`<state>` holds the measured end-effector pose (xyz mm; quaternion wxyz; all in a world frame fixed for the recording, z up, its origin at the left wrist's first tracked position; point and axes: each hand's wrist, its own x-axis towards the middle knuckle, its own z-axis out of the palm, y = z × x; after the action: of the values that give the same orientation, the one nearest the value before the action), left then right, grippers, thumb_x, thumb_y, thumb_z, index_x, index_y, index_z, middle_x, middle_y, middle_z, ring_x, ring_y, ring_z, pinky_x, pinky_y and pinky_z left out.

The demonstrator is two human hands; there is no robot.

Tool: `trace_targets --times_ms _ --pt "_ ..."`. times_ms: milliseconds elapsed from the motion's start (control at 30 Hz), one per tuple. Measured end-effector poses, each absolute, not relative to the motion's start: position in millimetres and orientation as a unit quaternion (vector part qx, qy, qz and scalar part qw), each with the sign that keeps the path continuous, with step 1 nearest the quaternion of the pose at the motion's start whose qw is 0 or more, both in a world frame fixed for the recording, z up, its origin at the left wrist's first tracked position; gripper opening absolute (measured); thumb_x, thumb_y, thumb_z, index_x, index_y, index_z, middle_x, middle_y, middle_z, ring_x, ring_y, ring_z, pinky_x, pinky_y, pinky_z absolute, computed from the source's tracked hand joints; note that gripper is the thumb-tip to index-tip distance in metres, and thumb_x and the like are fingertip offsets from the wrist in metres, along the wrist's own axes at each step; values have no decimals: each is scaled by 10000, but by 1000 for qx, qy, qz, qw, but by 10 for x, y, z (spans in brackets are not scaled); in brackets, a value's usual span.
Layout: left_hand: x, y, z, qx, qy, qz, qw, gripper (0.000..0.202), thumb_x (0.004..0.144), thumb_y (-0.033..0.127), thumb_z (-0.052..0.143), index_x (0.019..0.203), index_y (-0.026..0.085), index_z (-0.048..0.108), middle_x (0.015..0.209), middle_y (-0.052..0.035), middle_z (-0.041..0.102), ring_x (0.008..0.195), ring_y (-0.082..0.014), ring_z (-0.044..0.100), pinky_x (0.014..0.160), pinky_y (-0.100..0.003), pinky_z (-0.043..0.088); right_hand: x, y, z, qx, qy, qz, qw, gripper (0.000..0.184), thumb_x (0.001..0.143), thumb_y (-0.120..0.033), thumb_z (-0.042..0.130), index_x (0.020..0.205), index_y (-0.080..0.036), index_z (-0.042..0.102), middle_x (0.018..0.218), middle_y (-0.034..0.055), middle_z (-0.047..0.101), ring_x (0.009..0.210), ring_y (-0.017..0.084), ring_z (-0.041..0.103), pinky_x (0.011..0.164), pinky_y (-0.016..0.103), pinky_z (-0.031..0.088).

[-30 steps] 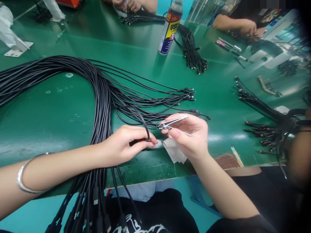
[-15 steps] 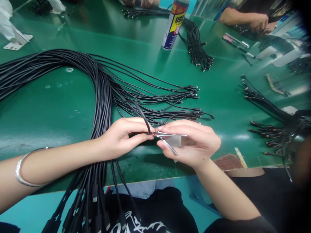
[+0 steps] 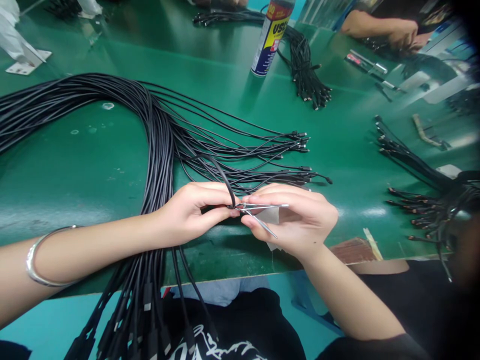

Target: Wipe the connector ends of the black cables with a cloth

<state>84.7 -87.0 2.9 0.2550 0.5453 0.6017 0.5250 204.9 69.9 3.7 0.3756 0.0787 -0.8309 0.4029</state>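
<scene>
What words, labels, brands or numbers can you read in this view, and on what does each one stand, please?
"US", then a letter I cannot settle: large dark letters on the yellow label of the spray can.
Red band at the top of the can: too blurred to read.
White stylised print on the black shirt: unreadable.
Red-marked label on the metal tool at upper right: too small to read.

Black cables (image 3: 258,152) lie just ahead of the left hand (image 3: 195,210) and right hand (image 3: 296,220); passage runs over the green bench (image 3: 348,155) beyond the right hand's outer side.
</scene>
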Motion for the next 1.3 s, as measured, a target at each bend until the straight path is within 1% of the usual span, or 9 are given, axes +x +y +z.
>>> trace_targets --times_ms 233,333,467,567,667,800,967,1133,1300 --pt "847 -879 14 543 613 510 264 165 894 195 564 807 157 699 816 -51 669 763 -137 610 710 -225 489 2036 684 61 82 -820 419 382 211 657 -221 802 850 -221 716 739 41 733 655 189 684 584 311 598" --pt "850 -876 14 546 612 515 250 153 892 197 572 833 159 708 824 -50 680 797 -141 630 738 -212 497 2033 682 77 49 -810 450 374 238 636 -253 816 848 -211 716 746 49 709 613 162 644 521 279 563" --pt "849 -879 23 556 612 516 223 141 892 185 573 901 183 713 861 -30 707 813 -117 651 761 -154 497 2057 659 104 -24 -760 554 338 282 671 -225 777 930 -186 671 512 -50 541 406 73 462 397 186 439" --pt "826 -861 -41 564 616 501 227 156 899 229 562 866 203 712 845 -16 710 789 -117 658 726 -131 505 2063 662 64 -74 -706 643 287 339 634 -230 796 906 -179 601 528 -53 552 413 71 493 399 163 434" --pt "796 -843 -132 569 633 466 243 175 908 259 540 891 233 712 874 1 707 819 -117 660 744 -126 510 2058 678 -2 -116 -664 696 248 375 574 -203 833 869 -175 603 566 -31 599 441 72 532 431 158 462" --pt "779 -863 -205 573 641 439 261 187 914 286 520 917 256 705 902 17 700 852 -113 655 768 -122 504 2053 675 -45 -104 -630 722 267 398 558 -148 828 911 -179 647 640 -3 657 501 84 598 489 155 512" --pt "806 -862 -189 562 637 466 249 169 907 286 539 923 260 705 905 22 699 880 -115 655 783 -118 496 2051 686 11 -38 -678 671 296 389 591 -130 805 955 -194 683 715 30 691 594 133 677 556 195 574" --pt "836 -854 -100 546 605 514 267 206 928 274 515 932 236 717 883 8 689 848 -105 635 784 -138 477 2089 704 70 63 -768 516 375 420 607 -177 819 1012 -201 709 818 70 699 609 157 674 531 243 604" --pt "828 -858 -88 512 595 537 310 200 918 272 549 884 177 721 842 -23 662 801 -106 599 728 -165 457 2137 724 55 66 -784 496 367 409 675 -99 764 1067 -193 694 898 83 729 757 204 720 566 265 637"
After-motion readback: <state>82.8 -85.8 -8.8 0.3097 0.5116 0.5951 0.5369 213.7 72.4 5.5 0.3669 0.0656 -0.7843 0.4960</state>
